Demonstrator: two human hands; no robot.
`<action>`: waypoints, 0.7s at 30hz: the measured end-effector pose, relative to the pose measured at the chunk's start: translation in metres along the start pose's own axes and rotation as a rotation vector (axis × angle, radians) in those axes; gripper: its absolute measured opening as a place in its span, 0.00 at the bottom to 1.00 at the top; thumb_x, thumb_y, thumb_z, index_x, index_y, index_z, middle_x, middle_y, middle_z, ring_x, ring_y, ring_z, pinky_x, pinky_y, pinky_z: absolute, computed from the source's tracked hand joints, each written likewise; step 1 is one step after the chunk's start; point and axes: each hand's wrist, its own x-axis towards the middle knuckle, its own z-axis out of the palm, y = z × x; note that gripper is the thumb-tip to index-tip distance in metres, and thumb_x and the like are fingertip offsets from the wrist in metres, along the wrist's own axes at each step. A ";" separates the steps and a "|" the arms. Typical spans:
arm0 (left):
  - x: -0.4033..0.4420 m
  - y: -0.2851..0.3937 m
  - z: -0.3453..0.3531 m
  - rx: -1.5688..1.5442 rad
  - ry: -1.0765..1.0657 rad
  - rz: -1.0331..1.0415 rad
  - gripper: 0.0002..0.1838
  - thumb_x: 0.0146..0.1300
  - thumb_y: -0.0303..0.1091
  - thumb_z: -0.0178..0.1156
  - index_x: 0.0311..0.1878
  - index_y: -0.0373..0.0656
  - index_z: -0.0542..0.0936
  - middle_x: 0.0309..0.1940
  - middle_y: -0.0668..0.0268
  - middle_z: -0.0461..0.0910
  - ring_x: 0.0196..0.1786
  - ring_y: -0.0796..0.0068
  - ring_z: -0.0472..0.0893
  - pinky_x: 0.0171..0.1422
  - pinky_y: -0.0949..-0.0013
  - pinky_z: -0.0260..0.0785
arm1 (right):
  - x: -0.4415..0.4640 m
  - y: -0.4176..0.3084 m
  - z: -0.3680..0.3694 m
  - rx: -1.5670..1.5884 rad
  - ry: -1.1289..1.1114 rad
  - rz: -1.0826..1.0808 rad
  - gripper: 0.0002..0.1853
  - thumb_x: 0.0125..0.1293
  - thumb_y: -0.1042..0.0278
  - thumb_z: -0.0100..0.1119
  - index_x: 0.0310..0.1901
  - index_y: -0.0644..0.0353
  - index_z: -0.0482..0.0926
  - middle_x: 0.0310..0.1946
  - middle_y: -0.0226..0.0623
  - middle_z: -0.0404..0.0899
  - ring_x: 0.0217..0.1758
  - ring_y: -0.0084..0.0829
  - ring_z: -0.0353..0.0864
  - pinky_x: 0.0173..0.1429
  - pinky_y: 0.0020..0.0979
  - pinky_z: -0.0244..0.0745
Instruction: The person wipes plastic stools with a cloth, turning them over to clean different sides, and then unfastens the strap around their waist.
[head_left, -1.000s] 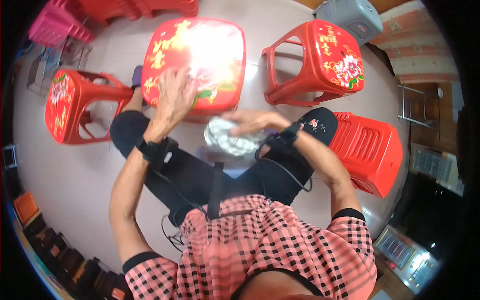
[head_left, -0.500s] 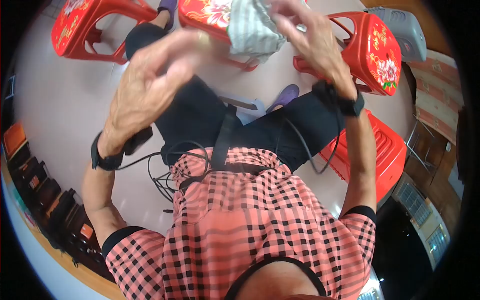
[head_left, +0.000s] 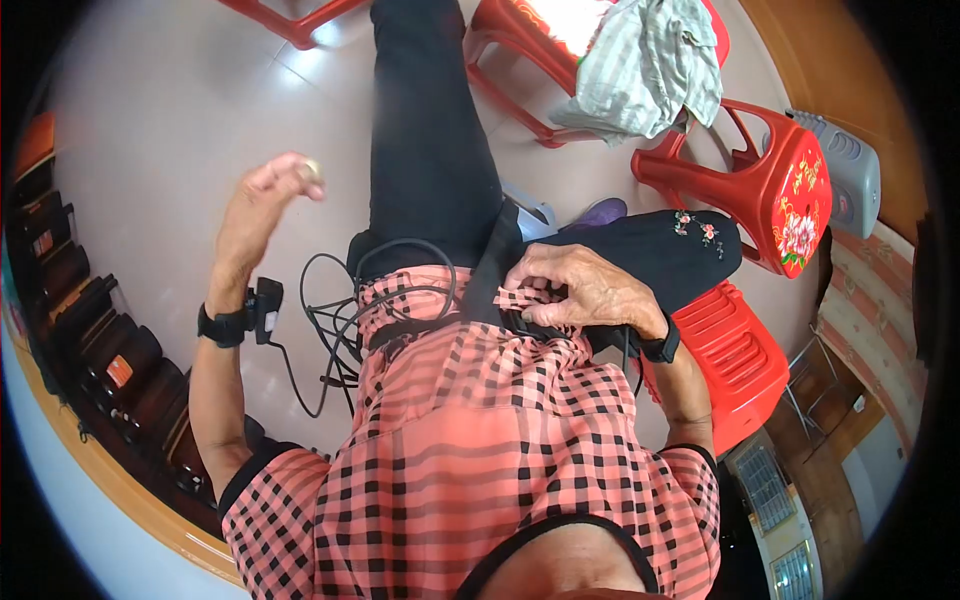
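Observation:
My left hand (head_left: 258,212) is raised above the floor to the left of my leg. Its fingers curl round a small pale, yellowish round thing (head_left: 312,170) at the fingertips, too small to name. At my waist, my right hand (head_left: 590,285) pinches a fold of the pink-and-black checked shirt (head_left: 515,297), beside a black strap (head_left: 492,265). What else lies under its fingers is hidden. A striped grey-green cloth (head_left: 645,75) rests crumpled on a red stool (head_left: 545,25), away from both hands.
Black cables (head_left: 345,325) loop from the wrist bands beside my waist. Another red flowered stool (head_left: 795,195), a grey plastic item (head_left: 845,170) and a red plastic stool (head_left: 735,355) stand to the right. Dark cases (head_left: 110,350) line the left wall.
My right hand has come back from near the cloth to the shirt at my waist. My left hand has moved out to the left. The view has shifted, and the stools now appear farther right.

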 end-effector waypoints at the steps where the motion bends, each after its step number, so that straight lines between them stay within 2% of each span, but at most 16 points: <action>1: -0.008 0.004 0.010 0.024 -0.034 -0.010 0.10 0.67 0.33 0.54 0.40 0.37 0.80 0.32 0.70 0.80 0.38 0.77 0.78 0.52 0.72 0.69 | 0.001 -0.003 0.000 0.005 -0.016 -0.003 0.18 0.52 0.64 0.66 0.43 0.64 0.79 0.31 0.38 0.75 0.33 0.33 0.77 0.39 0.32 0.75; 3: -0.023 0.019 0.034 -0.085 -0.228 -0.037 0.08 0.66 0.31 0.56 0.40 0.36 0.80 0.30 0.71 0.80 0.35 0.78 0.78 0.48 0.73 0.71 | 0.001 -0.011 -0.002 0.016 -0.045 -0.007 0.18 0.51 0.64 0.66 0.43 0.63 0.78 0.31 0.38 0.75 0.32 0.33 0.77 0.38 0.32 0.75; 5: -0.029 0.035 0.049 0.029 -0.431 0.062 0.07 0.66 0.30 0.57 0.40 0.36 0.80 0.30 0.71 0.80 0.33 0.79 0.78 0.47 0.73 0.71 | 0.001 -0.016 -0.001 0.060 -0.094 0.039 0.19 0.51 0.64 0.66 0.44 0.63 0.78 0.31 0.37 0.75 0.32 0.33 0.77 0.38 0.31 0.75; 7: -0.033 0.037 0.051 0.117 -0.533 0.064 0.07 0.66 0.30 0.57 0.40 0.37 0.80 0.31 0.70 0.81 0.33 0.80 0.78 0.47 0.74 0.71 | -0.001 -0.012 0.003 0.056 -0.096 0.004 0.22 0.50 0.63 0.65 0.47 0.62 0.76 0.33 0.38 0.75 0.33 0.35 0.77 0.39 0.33 0.75; 9: -0.030 0.022 0.048 0.173 -0.525 -0.016 0.07 0.66 0.30 0.56 0.41 0.37 0.80 0.33 0.70 0.81 0.34 0.80 0.79 0.48 0.74 0.71 | -0.002 -0.009 0.008 -0.010 -0.067 -0.065 0.23 0.49 0.63 0.65 0.48 0.62 0.76 0.35 0.39 0.74 0.35 0.36 0.77 0.40 0.34 0.74; 12: -0.025 -0.038 0.022 -0.181 -0.315 -0.143 0.09 0.67 0.33 0.56 0.42 0.37 0.80 0.35 0.69 0.81 0.37 0.79 0.80 0.50 0.73 0.70 | -0.001 -0.012 0.011 -0.119 -0.096 -0.061 0.23 0.50 0.63 0.64 0.49 0.62 0.76 0.37 0.40 0.73 0.39 0.40 0.77 0.44 0.37 0.73; 14: -0.022 -0.064 -0.003 -0.189 -0.135 -0.225 0.13 0.67 0.37 0.56 0.45 0.37 0.80 0.35 0.67 0.81 0.39 0.77 0.80 0.51 0.73 0.70 | 0.000 -0.017 0.010 -0.180 -0.121 -0.028 0.23 0.50 0.63 0.64 0.49 0.62 0.76 0.37 0.41 0.73 0.40 0.41 0.76 0.45 0.37 0.73; 17: -0.036 -0.154 -0.050 -0.479 0.121 -0.287 0.15 0.66 0.40 0.56 0.46 0.37 0.80 0.36 0.67 0.80 0.40 0.76 0.80 0.51 0.72 0.71 | 0.005 -0.023 0.011 -0.206 -0.137 -0.052 0.23 0.49 0.64 0.64 0.49 0.63 0.76 0.38 0.41 0.73 0.43 0.42 0.76 0.46 0.38 0.74; 20: -0.077 -0.211 -0.085 -0.297 0.333 -0.503 0.16 0.66 0.40 0.54 0.48 0.38 0.78 0.37 0.65 0.80 0.39 0.74 0.80 0.48 0.71 0.72 | 0.011 -0.026 0.013 -0.255 -0.153 -0.058 0.22 0.49 0.65 0.64 0.47 0.65 0.76 0.38 0.43 0.73 0.43 0.43 0.77 0.46 0.39 0.74; 21: -0.095 -0.243 -0.100 -0.240 0.292 -0.569 0.16 0.66 0.40 0.53 0.49 0.38 0.78 0.37 0.65 0.81 0.38 0.74 0.80 0.46 0.70 0.73 | 0.012 -0.027 0.013 -0.273 -0.157 -0.060 0.22 0.48 0.66 0.63 0.46 0.66 0.76 0.38 0.44 0.73 0.43 0.44 0.77 0.45 0.39 0.74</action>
